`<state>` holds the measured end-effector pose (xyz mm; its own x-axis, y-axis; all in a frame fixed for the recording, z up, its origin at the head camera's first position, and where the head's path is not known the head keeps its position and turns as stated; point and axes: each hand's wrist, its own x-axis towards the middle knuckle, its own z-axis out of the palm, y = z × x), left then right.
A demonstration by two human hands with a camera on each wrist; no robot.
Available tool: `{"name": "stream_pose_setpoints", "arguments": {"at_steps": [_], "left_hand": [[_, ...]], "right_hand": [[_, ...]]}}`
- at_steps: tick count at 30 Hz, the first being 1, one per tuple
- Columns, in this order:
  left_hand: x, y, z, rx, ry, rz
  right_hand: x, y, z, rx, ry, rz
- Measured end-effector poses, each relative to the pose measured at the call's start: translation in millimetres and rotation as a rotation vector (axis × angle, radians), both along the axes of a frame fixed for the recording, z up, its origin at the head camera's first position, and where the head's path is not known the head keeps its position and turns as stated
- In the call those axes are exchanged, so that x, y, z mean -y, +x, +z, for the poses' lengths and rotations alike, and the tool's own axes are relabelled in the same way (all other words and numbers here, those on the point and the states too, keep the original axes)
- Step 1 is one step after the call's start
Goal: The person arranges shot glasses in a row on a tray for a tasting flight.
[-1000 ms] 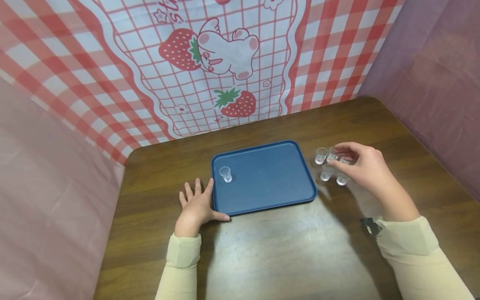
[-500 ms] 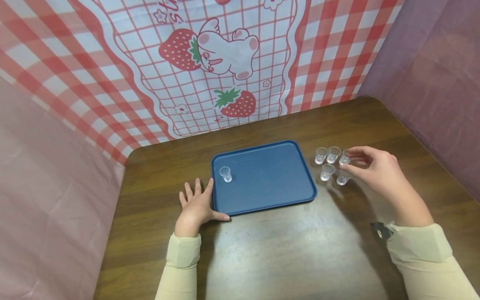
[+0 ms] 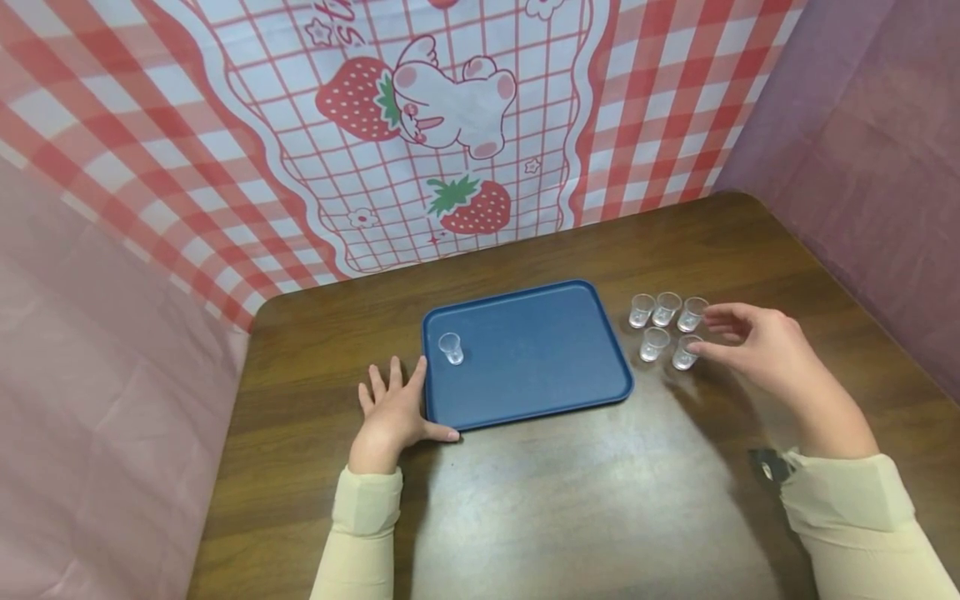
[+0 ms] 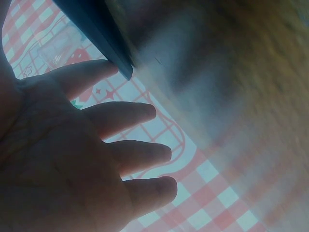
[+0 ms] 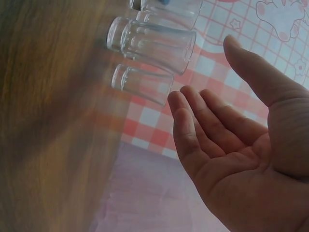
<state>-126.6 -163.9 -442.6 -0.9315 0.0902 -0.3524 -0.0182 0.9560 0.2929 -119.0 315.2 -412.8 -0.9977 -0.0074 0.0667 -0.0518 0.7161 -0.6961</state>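
Note:
My left hand (image 3: 390, 421) lies with fingers spread at the near left corner of a blue tray (image 3: 540, 350); its forefinger and thumb touch the tray's edge. On the tray's left part stands a small clear shot glass (image 3: 452, 348). Right of the tray, several similar glasses stand in two rows on the table. My right hand (image 3: 765, 346) is beside the back right glass (image 3: 692, 314) and the front right glass (image 3: 686, 353). Its fingers are loosely bent and the thumb is apart, with no glass between them in the right wrist view. Whether a fingertip touches a glass, I cannot tell.
The brown wooden table (image 3: 555, 508) has rounded far corners. A red and white checked cloth (image 3: 660, 108) with strawberries hangs behind it. Pinkish cloth hangs at the left (image 3: 97, 400) and the right (image 3: 862, 167).
My right hand has moved right and slightly toward me, from over the glasses to their right side, and its fingers have come off them. The left hand and the tray have stayed in place.

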Motion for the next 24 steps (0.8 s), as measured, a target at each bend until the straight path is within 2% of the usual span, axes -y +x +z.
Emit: {"name": "stream_pose_setpoints", "arguments": {"at_steps": [11, 24], "left_hand": [[0, -0.7, -0.9, 0.003, -0.006, -0.002], [1, -0.3, -1.9, -0.004, -0.002, -0.002]], "right_hand": [[-3, -1.4, -11.1, 0.028, -0.031, 0.074], [-4, -5.1, -21.8, 0.069, 0.018, 0.077]]}}
